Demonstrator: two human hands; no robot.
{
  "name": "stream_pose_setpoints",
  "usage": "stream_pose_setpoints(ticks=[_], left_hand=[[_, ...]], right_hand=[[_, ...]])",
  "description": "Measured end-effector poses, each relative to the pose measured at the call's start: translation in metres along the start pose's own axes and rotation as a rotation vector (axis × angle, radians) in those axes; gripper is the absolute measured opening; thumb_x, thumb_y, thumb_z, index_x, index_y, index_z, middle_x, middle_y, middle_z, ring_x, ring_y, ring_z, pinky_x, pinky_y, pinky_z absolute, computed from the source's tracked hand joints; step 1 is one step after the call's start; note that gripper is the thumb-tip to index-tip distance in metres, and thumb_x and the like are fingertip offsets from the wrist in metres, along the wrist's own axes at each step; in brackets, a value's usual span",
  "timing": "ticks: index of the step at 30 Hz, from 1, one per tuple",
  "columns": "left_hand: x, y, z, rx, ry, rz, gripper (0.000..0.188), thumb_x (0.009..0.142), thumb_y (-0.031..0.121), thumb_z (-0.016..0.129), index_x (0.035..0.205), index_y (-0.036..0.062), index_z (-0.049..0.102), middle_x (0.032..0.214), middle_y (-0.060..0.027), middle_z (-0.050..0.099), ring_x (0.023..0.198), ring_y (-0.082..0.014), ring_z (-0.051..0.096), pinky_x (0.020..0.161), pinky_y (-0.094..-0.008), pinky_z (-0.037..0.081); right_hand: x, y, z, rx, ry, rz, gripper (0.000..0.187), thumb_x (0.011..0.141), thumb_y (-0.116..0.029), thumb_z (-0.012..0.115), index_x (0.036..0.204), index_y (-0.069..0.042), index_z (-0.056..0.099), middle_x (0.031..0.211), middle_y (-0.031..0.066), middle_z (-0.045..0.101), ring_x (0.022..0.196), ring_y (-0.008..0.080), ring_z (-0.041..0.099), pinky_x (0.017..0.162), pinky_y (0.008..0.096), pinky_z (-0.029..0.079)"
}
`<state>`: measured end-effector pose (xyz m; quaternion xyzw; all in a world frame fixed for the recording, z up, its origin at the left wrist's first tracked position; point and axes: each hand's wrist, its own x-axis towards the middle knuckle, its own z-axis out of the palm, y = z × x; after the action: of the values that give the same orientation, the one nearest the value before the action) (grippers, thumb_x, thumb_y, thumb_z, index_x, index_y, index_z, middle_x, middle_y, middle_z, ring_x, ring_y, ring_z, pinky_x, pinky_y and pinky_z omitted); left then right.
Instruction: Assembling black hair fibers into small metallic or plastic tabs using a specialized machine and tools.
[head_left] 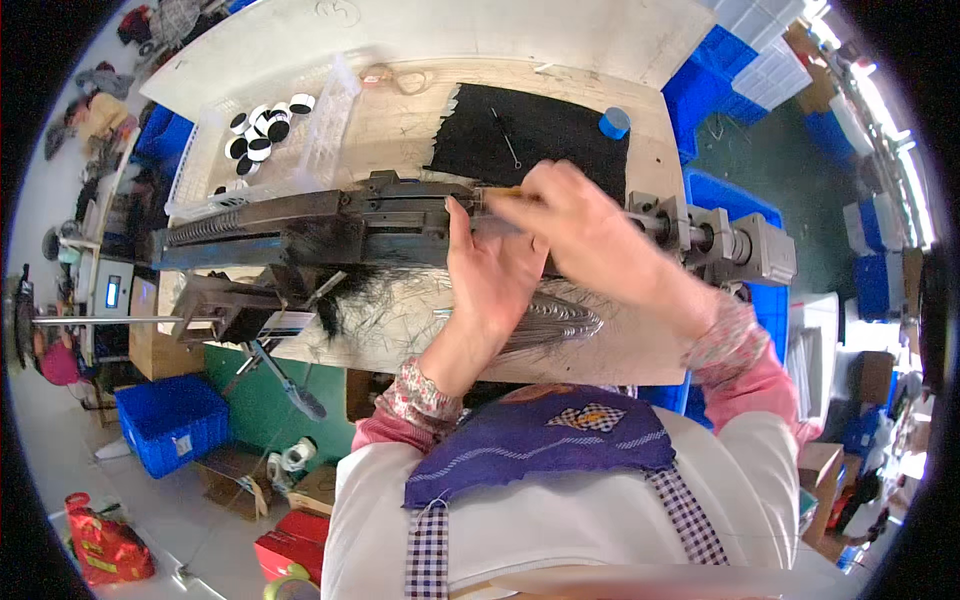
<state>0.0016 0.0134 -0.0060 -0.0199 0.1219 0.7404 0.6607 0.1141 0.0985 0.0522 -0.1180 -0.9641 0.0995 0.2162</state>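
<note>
A long dark metal machine [300, 222] lies across the table in front of me, and both hands are at its right part. My left hand [490, 275] is palm up against its near side, thumb stretched out; the other fingers are partly hidden by my right hand. Slightly blurred, my right hand [570, 205] is closed above the machine. A thin yellow-brown stick [502, 191] shows at its fingertips. Loose black bristles [375, 285] are scattered below the machine. Under my left wrist is a bundle of thin bent metal wires [565, 322].
A clear plastic basket [335, 115] at the back left holds several black-and-white round pieces [262, 135]. Behind my hands lies a black cloth [480, 125] with a thin metal hook tool [507, 140] and a blue cap [614, 123]. Blue crates [170, 425] stand around the table.
</note>
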Motion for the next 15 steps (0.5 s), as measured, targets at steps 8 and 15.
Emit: stream_pose_setpoints(ticks=[8, 15], left_hand=[[-0.01, -0.003, -0.004, -0.029, -0.114, 0.117, 0.065, 0.097, 0.055, 0.035, 0.125, -0.0038, 0.039, 0.133, -0.0155, 0.044, 0.127, -0.0249, 0.04, 0.112, -0.0381, 0.028], [-0.015, 0.002, 0.018, 0.058, 0.049, 0.142, 0.062, 0.097, 0.051, 0.035, 0.106, -0.0095, 0.043, 0.116, -0.0211, 0.05, 0.123, -0.0306, 0.043, 0.115, -0.043, 0.025]], right_hand=[[0.012, 0.033, -0.006, 0.258, -0.009, 0.29, 0.012, 0.076, -0.01, 0.066, 0.087, -0.012, 0.071, 0.076, 0.0062, 0.061, 0.078, 0.0233, 0.06, 0.072, 0.0367, 0.041], [0.016, 0.03, -0.008, 0.113, -0.005, 0.11, 0.01, 0.074, -0.012, 0.066, 0.083, -0.01, 0.069, 0.076, 0.0052, 0.061, 0.078, 0.0229, 0.06, 0.077, 0.0359, 0.038]])
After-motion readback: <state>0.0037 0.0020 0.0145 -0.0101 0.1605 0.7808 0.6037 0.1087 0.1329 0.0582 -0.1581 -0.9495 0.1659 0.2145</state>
